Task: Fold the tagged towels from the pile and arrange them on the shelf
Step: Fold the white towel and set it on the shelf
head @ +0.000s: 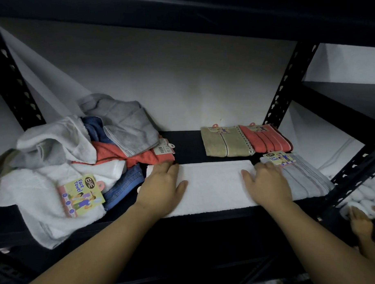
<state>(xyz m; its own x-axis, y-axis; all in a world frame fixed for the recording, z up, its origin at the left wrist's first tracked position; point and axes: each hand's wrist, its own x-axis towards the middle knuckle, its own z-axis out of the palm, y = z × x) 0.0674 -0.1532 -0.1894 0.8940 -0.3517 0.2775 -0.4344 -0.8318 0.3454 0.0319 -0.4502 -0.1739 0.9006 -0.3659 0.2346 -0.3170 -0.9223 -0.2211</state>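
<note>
A white towel (212, 183) lies flat in a long folded strip at the front of the dark shelf (186, 145). My left hand (161, 185) presses flat on its left end. My right hand (266, 182) presses flat on its right end, fingers straight. On the left sits a loose pile of tagged towels (75, 150): white, grey, blue and orange, with a "Face Towel" tag (81, 196) on the front white one. Folded towels lie to the right: a beige one (224, 143), an orange one (265, 138) and a light grey striped one (304, 177) with a tag.
Black perforated uprights (288, 81) frame the shelf bay on both sides, and a dark shelf board runs overhead. Another person's hand (360, 222) shows at the lower right beside white bundled cloth (363, 199). A white wall backs the shelf.
</note>
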